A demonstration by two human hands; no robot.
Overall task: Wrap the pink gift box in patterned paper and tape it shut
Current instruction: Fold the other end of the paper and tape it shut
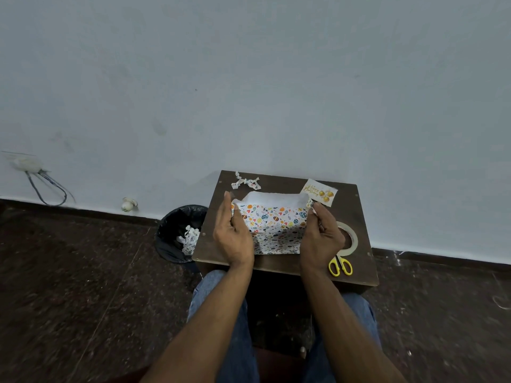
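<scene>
The patterned paper (272,223), white with coloured eggs and leaves, is folded up over the gift box on the small brown table (356,214); the box itself is hidden under the paper. The paper's white underside shows along the far edge. My left hand (233,233) pinches the paper's left upper corner, the palm against the left side. My right hand (320,233) pinches the right upper corner. A roll of tape (351,239) lies just right of my right hand, partly hidden behind it.
Yellow-handled scissors (340,266) lie at the table's front right. A Happy Birthday card (319,192) sits at the back right, a paper bow (246,182) at the back left. A black bin (179,233) with paper scraps stands on the floor left of the table.
</scene>
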